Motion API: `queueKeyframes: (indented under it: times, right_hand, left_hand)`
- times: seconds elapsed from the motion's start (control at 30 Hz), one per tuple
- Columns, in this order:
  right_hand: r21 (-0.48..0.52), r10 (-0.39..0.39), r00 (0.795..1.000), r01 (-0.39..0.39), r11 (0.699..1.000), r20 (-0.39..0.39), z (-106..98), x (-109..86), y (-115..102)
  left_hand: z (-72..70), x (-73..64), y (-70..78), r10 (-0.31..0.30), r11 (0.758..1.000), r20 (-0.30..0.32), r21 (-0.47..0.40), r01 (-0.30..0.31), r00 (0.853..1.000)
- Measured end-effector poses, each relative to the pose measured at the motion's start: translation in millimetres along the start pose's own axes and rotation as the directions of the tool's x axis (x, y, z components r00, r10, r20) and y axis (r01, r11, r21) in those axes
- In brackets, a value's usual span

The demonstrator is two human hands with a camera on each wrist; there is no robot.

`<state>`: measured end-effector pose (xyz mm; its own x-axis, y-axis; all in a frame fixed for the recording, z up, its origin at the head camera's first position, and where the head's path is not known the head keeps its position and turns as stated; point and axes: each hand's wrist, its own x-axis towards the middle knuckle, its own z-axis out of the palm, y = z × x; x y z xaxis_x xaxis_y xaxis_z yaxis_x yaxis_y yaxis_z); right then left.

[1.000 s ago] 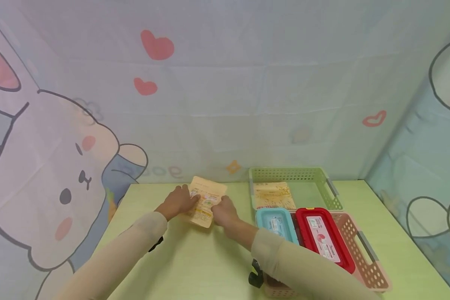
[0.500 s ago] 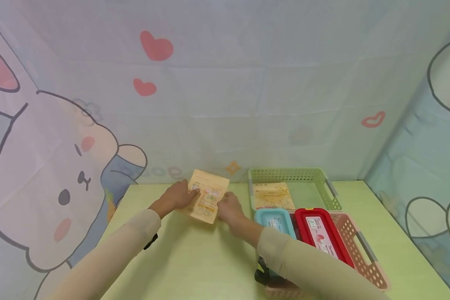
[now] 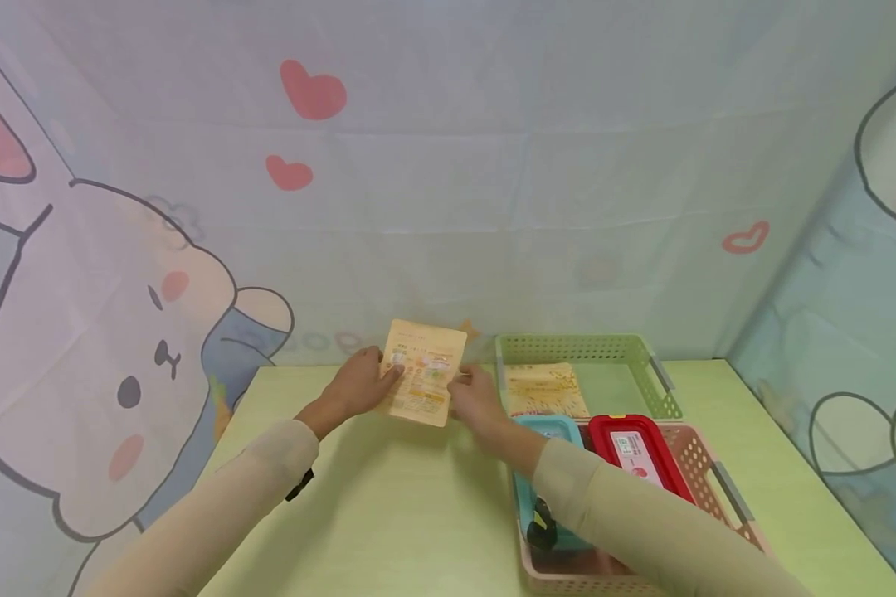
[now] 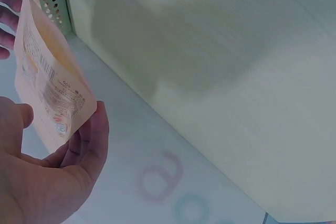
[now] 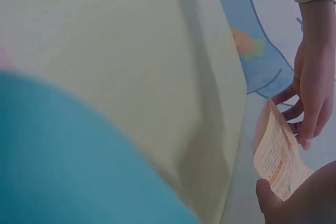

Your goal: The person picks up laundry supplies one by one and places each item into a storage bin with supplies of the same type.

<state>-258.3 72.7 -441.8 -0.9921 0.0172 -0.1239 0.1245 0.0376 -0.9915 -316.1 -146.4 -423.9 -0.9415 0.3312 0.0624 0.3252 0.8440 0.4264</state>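
Note:
A flat beige pouch (image 3: 424,373) with printed text and small pictures is held up above the back of the table. My left hand (image 3: 358,384) grips its left edge, thumb across the printed face and fingers behind. At the opposite edge, my right hand (image 3: 480,404) pinches the pouch. In the left wrist view, the left hand's fingers (image 4: 98,135) curl round behind the pouch (image 4: 52,82), which bulges open along its bottom fold. The right wrist view has the right thumb (image 5: 268,195) against the pouch (image 5: 278,156).
A green basket (image 3: 567,340) at the back right holds another beige pouch (image 3: 545,390). Before it, a pink basket (image 3: 705,464) contains a blue-lidded box (image 3: 523,497) and a red-lidded box (image 3: 672,464), partly hidden by the right sleeve (image 3: 612,514). A printed curtain (image 3: 448,207) hangs behind the table (image 3: 388,514).
Both hands have raised the pouch and shifted it slightly right, and it stands more upright. My right forearm has moved right, farther over the pink basket.

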Motion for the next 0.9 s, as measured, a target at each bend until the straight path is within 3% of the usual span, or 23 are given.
queueKeyframes:
  times: [0.3, 0.57, 0.9]
  right_hand:
    - [-0.109, -0.06, 0.998, 0.063, 0.992, 0.025, -15, -0.9, -6]
    - [-0.275, -0.123, 0.992, 0.125, 0.953, 0.028, -29, -0.2, -15]
    - [-0.292, -0.142, 0.988, 0.156, 0.944, 0.068, -44, 2.8, -25]
  left_hand:
    - [1.5, -2.5, 9.7, 0.02, 0.999, -0.012, -0.043, -0.02, 1.0]
    - [5.7, -4.6, 19.1, -0.006, 0.996, -0.016, -0.088, 0.005, 1.0]
    - [5.7, -9.3, 33.9, 0.006, 0.992, -0.033, -0.126, -0.01, 0.999]
